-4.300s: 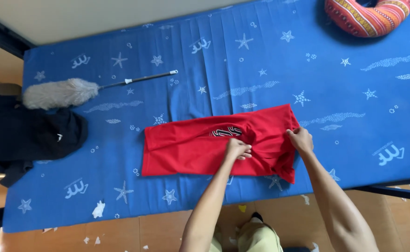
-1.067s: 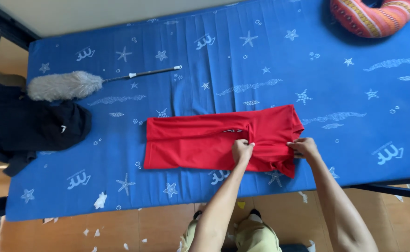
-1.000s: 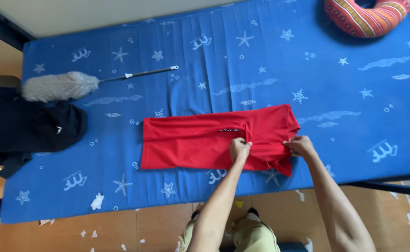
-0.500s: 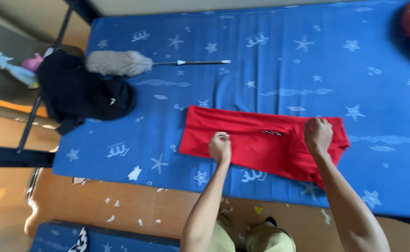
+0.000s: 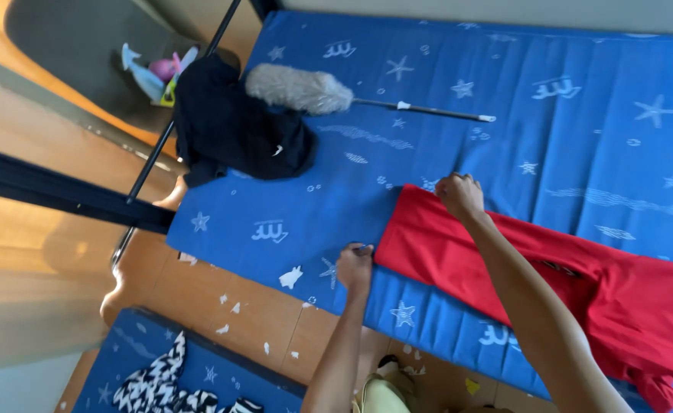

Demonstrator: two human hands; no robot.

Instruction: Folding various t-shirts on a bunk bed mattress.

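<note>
Both hands [image 5: 355, 265] gripping shirt [image 5: 550, 271] corners

red garment [image 5: 550, 268]: 1 | black garment [image 5: 237, 130]: 1 | duster [image 5: 306, 89]: 1 | hands: 2

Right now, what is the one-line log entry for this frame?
left hand: grips near corner of red garment | right hand: grips far corner | garment: flat on blue mattress

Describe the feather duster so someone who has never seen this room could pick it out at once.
Start at the blue mattress printed with white stars. Near its far left end, beside the crumpled black garment, lies the duster. It has a fluffy grey head and a thin dark handle pointing toward the mattress's middle, the only long, stick-like thing there; the red garment is flat cloth.
</note>
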